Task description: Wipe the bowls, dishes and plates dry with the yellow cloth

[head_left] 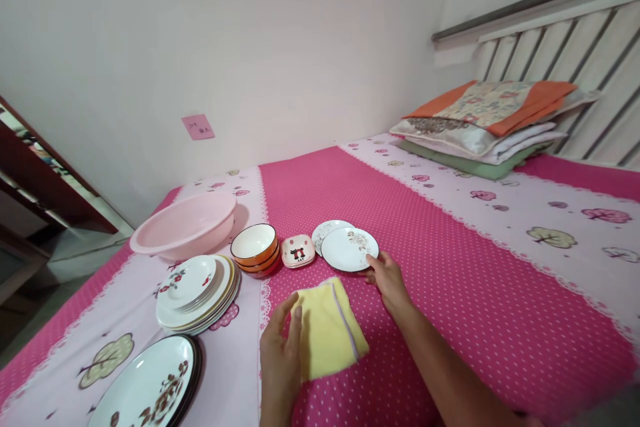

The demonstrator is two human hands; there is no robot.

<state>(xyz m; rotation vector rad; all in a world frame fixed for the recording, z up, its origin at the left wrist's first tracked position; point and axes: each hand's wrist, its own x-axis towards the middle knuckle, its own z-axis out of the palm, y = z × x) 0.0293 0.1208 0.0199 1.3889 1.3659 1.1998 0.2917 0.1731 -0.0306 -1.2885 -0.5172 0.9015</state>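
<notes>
My right hand (385, 278) grips the near right edge of a small white plate (347, 252) with a brown flower print and dark rim. That plate partly covers another flowered plate (323, 230) lying behind it. My left hand (283, 340) is held over the left edge of a folded yellow cloth (327, 330), its fingers apart and nothing in them. Just beyond the cloth sit small square cat-print dishes (299, 249). Beside them on the left is a stack of orange bowls (255, 248), white inside.
On the left are a pink basin (185, 223), a pile of white plates (195, 290) and larger dark-rimmed plates (150, 383). Folded bedding (485, 120) lies at the back right near the slatted headboard (570, 47). A pink polka-dot bedspread (450, 293) is underneath.
</notes>
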